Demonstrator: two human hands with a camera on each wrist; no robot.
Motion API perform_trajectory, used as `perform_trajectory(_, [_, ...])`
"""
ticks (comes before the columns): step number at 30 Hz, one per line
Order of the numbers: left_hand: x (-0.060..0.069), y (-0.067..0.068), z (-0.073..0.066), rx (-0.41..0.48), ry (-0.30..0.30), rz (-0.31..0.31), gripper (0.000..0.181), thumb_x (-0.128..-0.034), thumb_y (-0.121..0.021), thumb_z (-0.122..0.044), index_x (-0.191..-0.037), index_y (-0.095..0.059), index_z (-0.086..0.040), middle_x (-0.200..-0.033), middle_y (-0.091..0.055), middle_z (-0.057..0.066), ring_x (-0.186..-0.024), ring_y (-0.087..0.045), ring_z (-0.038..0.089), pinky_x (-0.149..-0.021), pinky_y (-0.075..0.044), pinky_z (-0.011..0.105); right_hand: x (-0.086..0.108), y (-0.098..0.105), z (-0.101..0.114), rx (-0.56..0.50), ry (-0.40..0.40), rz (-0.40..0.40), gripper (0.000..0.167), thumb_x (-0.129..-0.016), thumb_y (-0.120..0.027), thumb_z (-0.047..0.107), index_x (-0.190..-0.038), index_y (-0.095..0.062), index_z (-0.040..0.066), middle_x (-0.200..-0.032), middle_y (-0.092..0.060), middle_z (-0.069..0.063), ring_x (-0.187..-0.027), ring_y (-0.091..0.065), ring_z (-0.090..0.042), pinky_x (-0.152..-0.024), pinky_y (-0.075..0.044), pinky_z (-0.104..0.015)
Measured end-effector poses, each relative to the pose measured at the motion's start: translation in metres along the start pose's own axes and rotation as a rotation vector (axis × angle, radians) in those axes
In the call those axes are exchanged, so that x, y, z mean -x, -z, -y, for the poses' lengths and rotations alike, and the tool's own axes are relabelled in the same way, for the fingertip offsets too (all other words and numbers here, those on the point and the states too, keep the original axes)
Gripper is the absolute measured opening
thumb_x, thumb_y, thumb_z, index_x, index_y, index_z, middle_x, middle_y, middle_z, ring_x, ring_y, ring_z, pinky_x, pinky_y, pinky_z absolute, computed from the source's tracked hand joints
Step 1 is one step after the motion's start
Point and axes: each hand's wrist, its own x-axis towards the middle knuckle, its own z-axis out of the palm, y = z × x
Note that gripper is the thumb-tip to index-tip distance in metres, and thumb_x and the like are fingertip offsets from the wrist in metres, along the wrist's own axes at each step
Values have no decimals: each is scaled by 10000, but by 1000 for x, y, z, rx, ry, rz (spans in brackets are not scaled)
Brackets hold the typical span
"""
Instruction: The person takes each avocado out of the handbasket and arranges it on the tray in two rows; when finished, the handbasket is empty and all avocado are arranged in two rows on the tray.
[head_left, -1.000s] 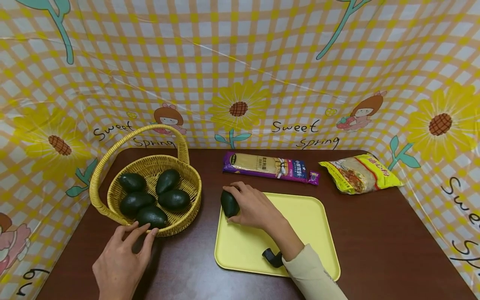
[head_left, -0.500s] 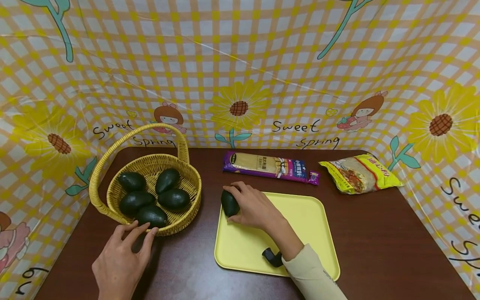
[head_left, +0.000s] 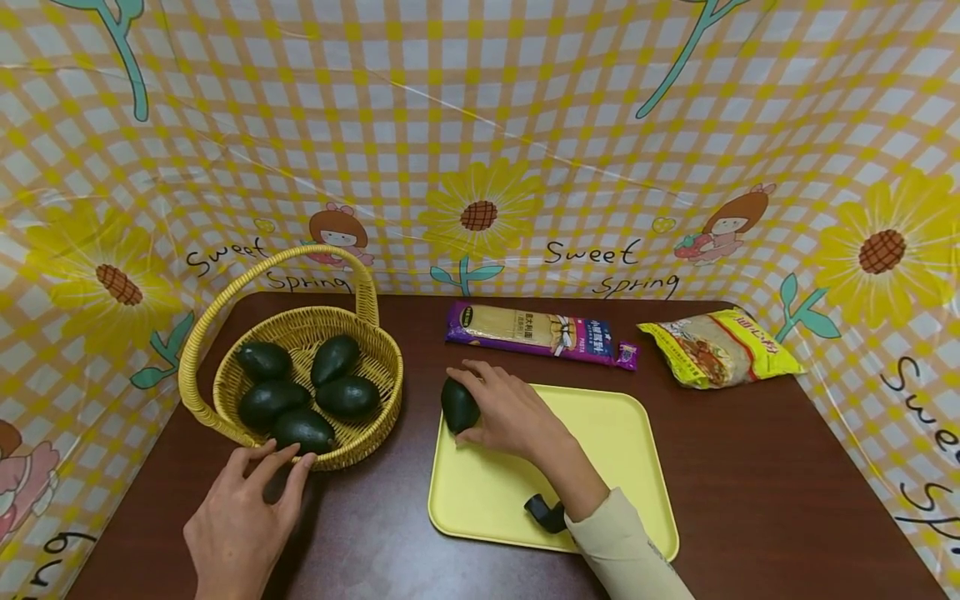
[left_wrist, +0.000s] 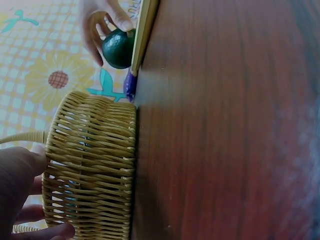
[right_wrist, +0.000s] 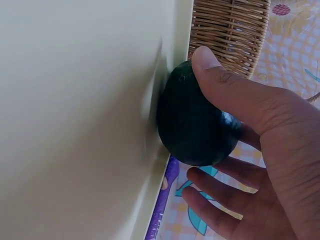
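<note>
Between thumb and fingers my right hand holds a dark green avocado at the left edge of the yellow tray. In the right wrist view the thumb lies along the avocado, and the other fingers are behind and below it. My left hand touches the near rim of the yellow wicker basket with thumb and fingertips. Several more avocados lie inside the basket. The left wrist view shows the basket's woven wall, the left thumb at its rim.
A purple pasta packet lies behind the tray. Farther right is a yellow noodle bag. A black bent piece shows beside the right wrist, over the tray. Patterned cloth surrounds the back and sides of the brown table.
Hardly anything differs: both hands keep their places, the right at the avocado and the left at the basket rim. The head view has shifted very slightly.
</note>
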Motion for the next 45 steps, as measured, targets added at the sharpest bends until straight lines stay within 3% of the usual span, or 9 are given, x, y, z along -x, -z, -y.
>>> perform_trajectory(14, [0, 0, 0, -3, 10, 7, 270, -858, -922, -383, -1010, -883, -163, -1078, -767, 84, -629, -687, 290, -365, -367, 344, -1, 7, 4, 34, 37, -43, 874, -898, -892, 472, -1605, -511, 127, -1612, -510, -159, -1460, -527, -343, -1132, -482, -570])
perform_trajectory(33, [0, 0, 0, -5, 8, 7, 267, -847, -928, -383, -1000, -885, -168, -1079, -768, 83, -642, -697, 302, -368, -389, 363, -25, 20, 39, 60, 216, -124, 637, -1016, -778, 414, -1550, -576, 132, -1542, -586, -112, -1430, -554, -291, -1143, -478, -523])
perform_trajectory(45, [0, 0, 0, -1, -7, -3, 267, -860, -921, -373, -1008, -881, -155, -1069, -760, 90, -622, -680, 283, -370, -383, 346, -52, 21, 60, 132, 320, -56, 559, -1056, -727, 390, -1534, -587, 134, -1527, -582, -108, -1391, -579, -296, -1086, -519, -478])
